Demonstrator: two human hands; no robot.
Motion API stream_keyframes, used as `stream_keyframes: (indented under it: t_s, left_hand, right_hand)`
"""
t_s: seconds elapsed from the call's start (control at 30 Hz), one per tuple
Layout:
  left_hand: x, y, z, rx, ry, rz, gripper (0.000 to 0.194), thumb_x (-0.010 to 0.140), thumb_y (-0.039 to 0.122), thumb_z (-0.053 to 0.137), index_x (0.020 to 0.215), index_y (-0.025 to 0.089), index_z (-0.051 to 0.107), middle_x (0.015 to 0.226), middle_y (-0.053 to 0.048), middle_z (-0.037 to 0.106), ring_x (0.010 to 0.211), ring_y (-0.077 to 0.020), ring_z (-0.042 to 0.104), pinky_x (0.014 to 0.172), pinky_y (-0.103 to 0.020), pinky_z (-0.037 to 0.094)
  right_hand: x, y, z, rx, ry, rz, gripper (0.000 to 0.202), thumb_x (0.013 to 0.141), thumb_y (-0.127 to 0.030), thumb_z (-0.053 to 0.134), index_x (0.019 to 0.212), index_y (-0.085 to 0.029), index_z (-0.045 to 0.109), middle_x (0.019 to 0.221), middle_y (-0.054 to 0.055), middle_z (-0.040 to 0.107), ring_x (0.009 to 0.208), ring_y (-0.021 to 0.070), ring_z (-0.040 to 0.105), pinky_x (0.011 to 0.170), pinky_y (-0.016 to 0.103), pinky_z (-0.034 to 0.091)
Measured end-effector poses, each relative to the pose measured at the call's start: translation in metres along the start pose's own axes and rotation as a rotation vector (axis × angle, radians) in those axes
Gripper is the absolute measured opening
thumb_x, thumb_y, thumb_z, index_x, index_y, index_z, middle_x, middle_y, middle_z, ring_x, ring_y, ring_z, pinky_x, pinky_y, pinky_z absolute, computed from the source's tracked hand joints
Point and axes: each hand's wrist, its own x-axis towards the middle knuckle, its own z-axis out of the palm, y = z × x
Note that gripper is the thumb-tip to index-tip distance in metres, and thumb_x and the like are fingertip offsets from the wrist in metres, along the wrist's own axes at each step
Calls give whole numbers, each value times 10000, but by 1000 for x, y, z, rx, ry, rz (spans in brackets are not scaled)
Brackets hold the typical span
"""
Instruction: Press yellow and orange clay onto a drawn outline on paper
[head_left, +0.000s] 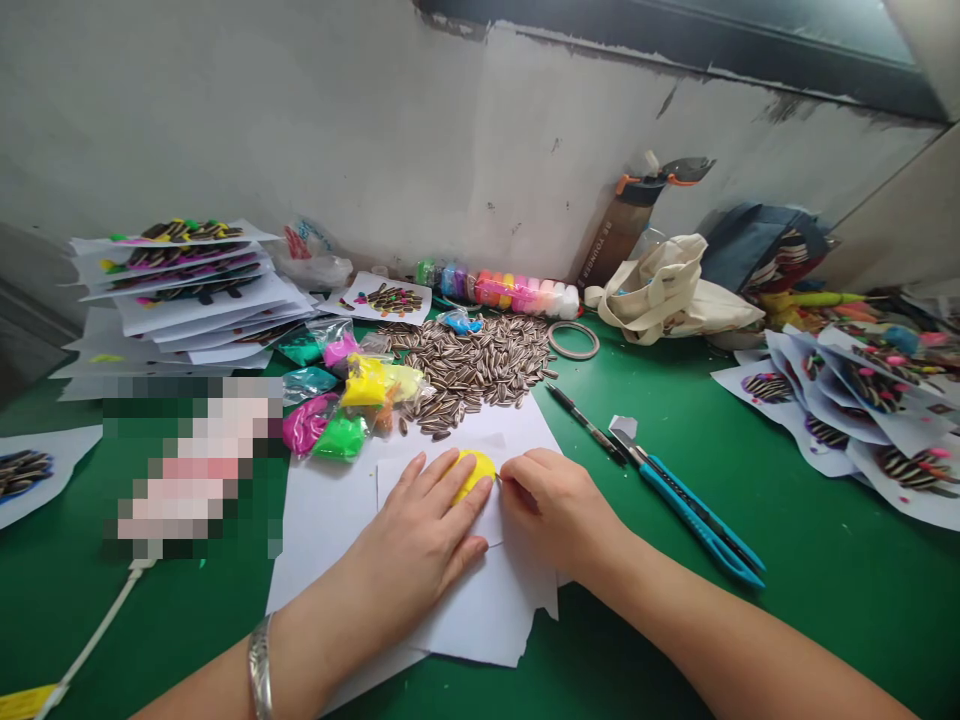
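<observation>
A flattened piece of yellow clay [474,474] lies on a small white sheet [480,525], which rests on larger white paper [300,560]. Across the clay stretches my left hand [431,520], fingers extended and pressing it against the sheet. My right hand [551,505] is closed in a pinch at the clay's right edge. A small dark tip shows between its fingertips and the clay, too small to name surely. Just beyond the paper is a heap of striped sunflower seeds [480,360].
Bags of coloured clay [341,435] sit left of the seeds. A pen [585,425], a blue utility knife [690,505] and a tape roll [574,340] lie to the right. Stacked seed pictures [195,300] stand at left, others [862,400] at right. A bottle [619,235] leans by the wall.
</observation>
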Motion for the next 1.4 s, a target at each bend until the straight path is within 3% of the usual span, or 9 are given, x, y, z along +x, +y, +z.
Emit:
stream_keyframes:
  t_s: [1.4]
  left_hand:
    - [-2, 1, 3, -58, 33, -30, 447, 996, 335, 484, 1415, 183, 516, 1489, -148, 500, 1375, -351, 447, 1130, -604, 348]
  right_hand:
    - [-2, -3, -4, 53, -61, 30, 164, 843, -83, 498, 740, -187, 570, 660, -11, 522, 613, 131, 475, 604, 246, 349]
